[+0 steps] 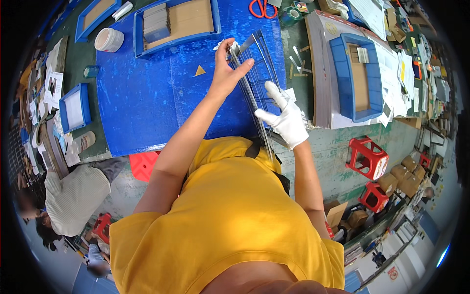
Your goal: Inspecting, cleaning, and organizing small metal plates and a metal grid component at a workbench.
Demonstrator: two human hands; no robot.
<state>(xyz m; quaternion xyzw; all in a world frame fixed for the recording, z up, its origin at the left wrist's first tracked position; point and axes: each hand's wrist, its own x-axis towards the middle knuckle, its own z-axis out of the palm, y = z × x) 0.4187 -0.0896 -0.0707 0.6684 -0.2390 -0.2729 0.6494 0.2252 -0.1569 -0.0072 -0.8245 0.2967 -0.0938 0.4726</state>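
Observation:
A long, narrow metal rack (262, 61) of thin bars and wires is tilted over the right part of the blue work mat, its lower end close to my waist. Bare, my left hand (227, 73) grips the rack's far left edge, thumb on the near side and fingers at the top. My right hand (289, 122) wears a white glove. Its thumb and fingers are spread over the rack's right side; whether they touch it is hard to tell. A small tan triangular piece (200, 70) lies on the mat left of my left hand.
The blue mat (147, 108) covers the bench. A blue tray (219, 19) with stacked grey pieces stands at its far side, near a white tub (108, 39) and red scissors (263, 8). Another blue tray (338, 59) sits right on stacked sheets. Red stools (368, 159) stand lower right.

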